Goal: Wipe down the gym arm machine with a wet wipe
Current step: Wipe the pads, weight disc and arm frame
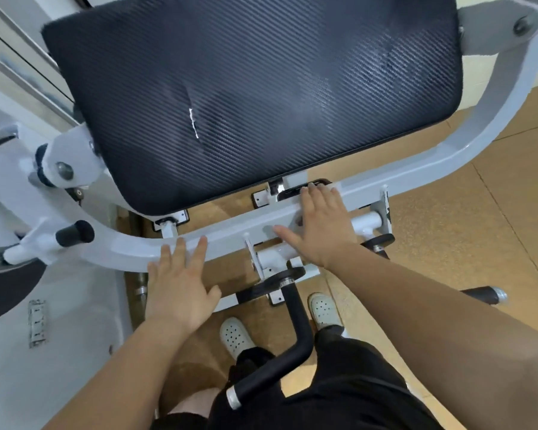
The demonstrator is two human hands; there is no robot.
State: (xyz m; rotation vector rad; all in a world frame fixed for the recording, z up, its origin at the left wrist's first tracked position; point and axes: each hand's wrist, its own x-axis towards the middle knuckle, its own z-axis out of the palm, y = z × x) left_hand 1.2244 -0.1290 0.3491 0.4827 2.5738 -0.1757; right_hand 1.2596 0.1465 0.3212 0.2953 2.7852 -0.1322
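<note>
arm machine: the arm machine (70,150) fills the view from 9 o'clock round to 2 o'clock, painted white with black padding.
pad: a black woven-pattern pad (252,97) is seen at 12 o'clock, tilted toward the camera; its near edge overhangs the frame bar with a narrow gap between them.
tear: a short white tear (194,122) is seen in the pad, left of its middle.
frame bar: a white curved frame bar (230,228) runs from 8 o'clock through the centre and bends up toward 2 o'clock.
left hand: the left hand (180,290) is held at 7 o'clock, its fingers (180,246) straight and spread, nothing grasped, tips laid on the bar's near edge.
right hand: the right hand (320,225) is pressed flat across the bar just right of centre, fingers released and spread, tips reaching the bar's far edge.
wet wipe: it cannot be made out; whether it lies under the right palm cannot be told.
handle: a bent black handle (295,330) juts toward 6 o'clock between the two forearms.
knob: a black-tipped knob (75,233) sticks out at 9 o'clock.
open room: tan floor (448,243) lies open at 3 to 4 o'clock, beyond the bar's outer edge.
feet: white clogs (235,336) are planted on the floor either side of the handle.
</note>
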